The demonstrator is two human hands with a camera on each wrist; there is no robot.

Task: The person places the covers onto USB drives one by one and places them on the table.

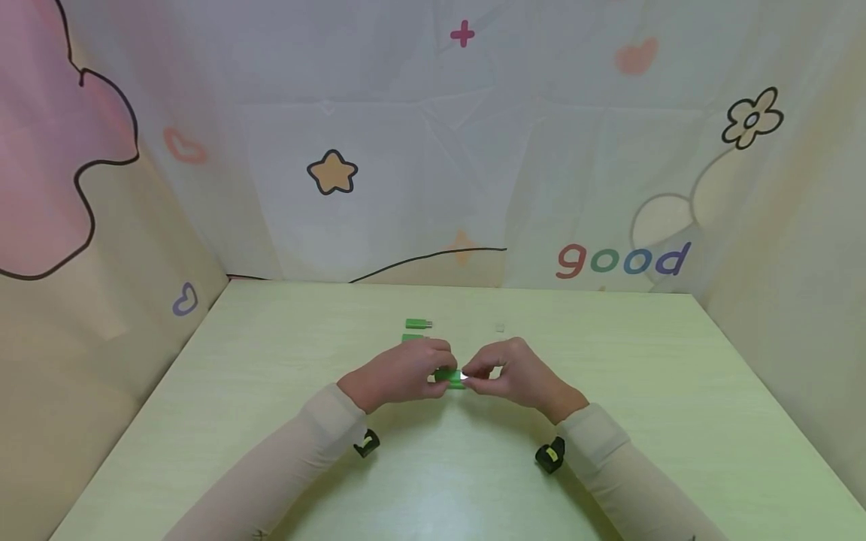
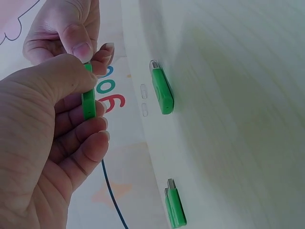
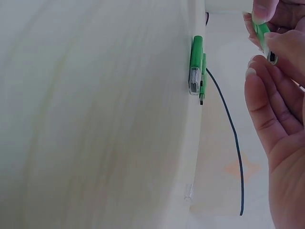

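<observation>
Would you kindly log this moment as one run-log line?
left hand: grips green USB stick | right hand: pinches its end | two more sticks on table

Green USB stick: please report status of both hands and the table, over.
Left hand grips green USB stick above the table. Right hand pinches its end. Two more green sticks lie beyond, apart from hands. Nothing in the way.

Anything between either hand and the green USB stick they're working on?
Nothing visible. The left hand already grips the green USB stick between thumb and fingers, and the right hand pinches its end, so both are in contact. The two other green sticks lie apart on the table, behind the hands.
</observation>
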